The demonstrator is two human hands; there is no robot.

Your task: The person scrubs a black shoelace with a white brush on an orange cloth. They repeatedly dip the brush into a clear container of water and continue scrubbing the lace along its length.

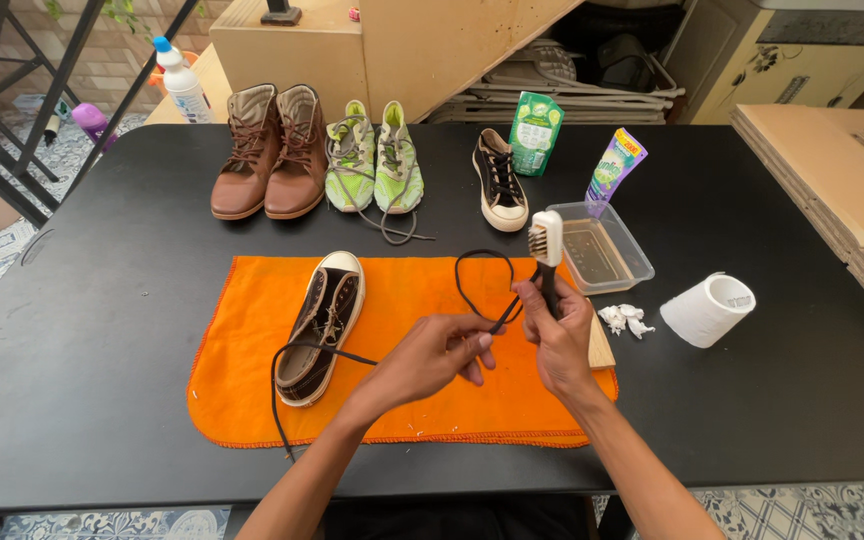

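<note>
Both forearms reach forward, left hand [439, 352] pinching, right hand [559, 335] fisted upright.

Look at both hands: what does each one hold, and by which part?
The left hand pinches a black shoelace partway along its length. The right hand holds a small brush by its dark handle, bristles upward.

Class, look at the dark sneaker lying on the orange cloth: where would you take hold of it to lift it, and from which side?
Probably grip the dark sneaker around its heel and ankle collar, at the end nearer the person. It lies sole down, toe pointing away, opening upward, so fingers can hook inside from above. Come from its left side: the black lace trails off to its right toward the left hand and right hand.
</note>
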